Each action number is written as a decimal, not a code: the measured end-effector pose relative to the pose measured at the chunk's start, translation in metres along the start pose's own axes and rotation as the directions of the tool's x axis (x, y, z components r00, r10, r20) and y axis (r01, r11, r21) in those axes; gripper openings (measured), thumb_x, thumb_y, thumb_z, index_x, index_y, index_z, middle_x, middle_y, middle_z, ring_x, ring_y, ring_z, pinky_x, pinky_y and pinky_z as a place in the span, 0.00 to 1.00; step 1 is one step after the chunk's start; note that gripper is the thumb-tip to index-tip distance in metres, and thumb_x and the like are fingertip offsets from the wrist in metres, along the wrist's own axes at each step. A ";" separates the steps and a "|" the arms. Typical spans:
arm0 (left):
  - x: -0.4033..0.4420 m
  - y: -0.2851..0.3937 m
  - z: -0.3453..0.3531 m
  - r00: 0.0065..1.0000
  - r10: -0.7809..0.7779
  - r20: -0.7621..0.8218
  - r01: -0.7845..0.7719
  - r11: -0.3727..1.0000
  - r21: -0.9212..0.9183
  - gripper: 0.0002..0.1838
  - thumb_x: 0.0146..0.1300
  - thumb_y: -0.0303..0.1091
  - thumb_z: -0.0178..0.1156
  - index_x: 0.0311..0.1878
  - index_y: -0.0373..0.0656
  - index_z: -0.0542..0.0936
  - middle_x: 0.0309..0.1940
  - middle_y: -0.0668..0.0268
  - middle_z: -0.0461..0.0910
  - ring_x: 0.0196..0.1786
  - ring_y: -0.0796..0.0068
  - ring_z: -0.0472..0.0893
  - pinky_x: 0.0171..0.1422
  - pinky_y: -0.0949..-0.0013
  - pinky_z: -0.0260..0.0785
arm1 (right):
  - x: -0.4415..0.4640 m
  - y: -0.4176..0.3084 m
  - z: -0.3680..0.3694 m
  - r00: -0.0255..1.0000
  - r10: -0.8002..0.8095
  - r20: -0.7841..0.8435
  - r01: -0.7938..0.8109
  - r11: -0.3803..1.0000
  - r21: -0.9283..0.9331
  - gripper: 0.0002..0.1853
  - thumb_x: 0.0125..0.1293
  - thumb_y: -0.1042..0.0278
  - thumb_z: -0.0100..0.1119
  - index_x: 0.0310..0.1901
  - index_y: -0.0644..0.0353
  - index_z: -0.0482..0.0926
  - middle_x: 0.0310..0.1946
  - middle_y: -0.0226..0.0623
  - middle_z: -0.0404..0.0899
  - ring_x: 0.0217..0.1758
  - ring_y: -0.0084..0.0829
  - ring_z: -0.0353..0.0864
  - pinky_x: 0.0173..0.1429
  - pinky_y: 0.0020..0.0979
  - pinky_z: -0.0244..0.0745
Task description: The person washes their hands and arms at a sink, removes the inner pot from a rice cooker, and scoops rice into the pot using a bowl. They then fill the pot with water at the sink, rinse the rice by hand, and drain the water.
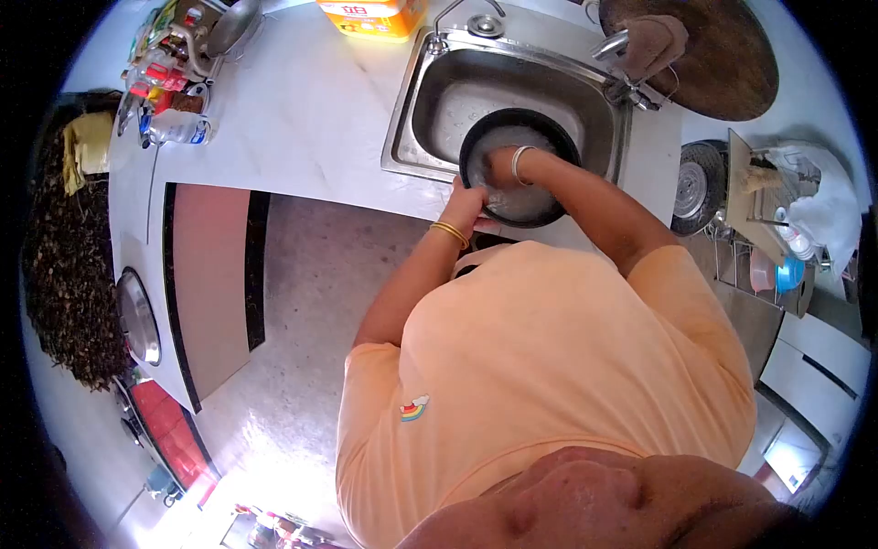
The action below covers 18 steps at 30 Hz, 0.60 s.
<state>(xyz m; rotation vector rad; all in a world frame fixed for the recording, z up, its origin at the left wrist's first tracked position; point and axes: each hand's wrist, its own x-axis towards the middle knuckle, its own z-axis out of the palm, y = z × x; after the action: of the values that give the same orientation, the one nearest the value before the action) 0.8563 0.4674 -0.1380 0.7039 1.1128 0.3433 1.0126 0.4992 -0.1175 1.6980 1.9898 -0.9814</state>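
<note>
A round black pot [469, 139] rests over the near side of the steel sink [422, 101], partly filled with cloudy, whitish water [512, 199]. My left hand [464, 209], with gold bangles at the wrist, grips the pot's near left side, fingers against its outer wall. Inside the pot is my right hand [501, 166], a silver bangle on its wrist. The fingers of that hand are down in the murky water and hidden. Whatever they touch there cannot be made out.
A faucet [622, 87] stands at the sink's right, a thin spout [441, 38] at its back left. An orange-and-yellow jug [370, 20] stands behind. Bottles [178, 126] and a metal pan [234, 29] are at the far left. A large dark round board [732, 55] leans at the back right.
</note>
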 end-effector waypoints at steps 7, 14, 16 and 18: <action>-0.006 0.003 0.003 0.999 -0.034 -0.005 0.034 0.999 -0.021 0.35 0.48 0.23 0.51 0.63 0.47 0.59 0.52 0.56 0.70 0.50 0.55 0.76 0.34 0.47 0.80 | 0.011 0.003 0.026 0.942 -0.088 -0.325 0.087 0.996 -0.020 0.20 0.59 0.57 0.55 0.51 0.58 0.78 0.52 0.47 0.77 0.54 0.44 0.79 0.57 0.42 0.74; -0.007 -0.001 0.003 0.999 -0.012 -0.032 0.012 1.000 0.006 0.33 0.49 0.25 0.52 0.63 0.47 0.59 0.51 0.57 0.71 0.48 0.55 0.77 0.34 0.48 0.80 | 0.010 0.000 0.033 0.903 -0.106 -0.416 0.052 0.989 -0.137 0.24 0.55 0.56 0.59 0.53 0.55 0.76 0.54 0.42 0.76 0.57 0.42 0.77 0.57 0.41 0.75; -0.005 0.001 0.002 0.998 -0.041 -0.037 0.042 0.999 0.029 0.34 0.49 0.25 0.52 0.63 0.48 0.59 0.50 0.58 0.71 0.47 0.56 0.77 0.34 0.49 0.80 | 0.002 -0.006 0.024 0.947 -0.010 -0.322 -0.032 0.992 -0.123 0.25 0.55 0.56 0.59 0.54 0.55 0.75 0.53 0.42 0.76 0.57 0.42 0.76 0.56 0.41 0.74; -0.006 0.000 0.001 1.000 -0.017 -0.019 0.017 1.000 0.006 0.33 0.49 0.26 0.52 0.62 0.48 0.59 0.50 0.58 0.71 0.46 0.56 0.77 0.34 0.49 0.79 | 0.005 -0.002 0.031 0.938 -0.053 -0.343 -0.010 0.983 -0.181 0.24 0.56 0.56 0.58 0.54 0.56 0.74 0.52 0.42 0.76 0.54 0.43 0.77 0.55 0.42 0.75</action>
<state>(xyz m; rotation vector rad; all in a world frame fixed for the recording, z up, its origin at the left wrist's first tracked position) 0.8547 0.4632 -0.1337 0.6972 1.1374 0.3330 1.0044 0.4817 -0.1420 1.8492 2.2388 -0.5101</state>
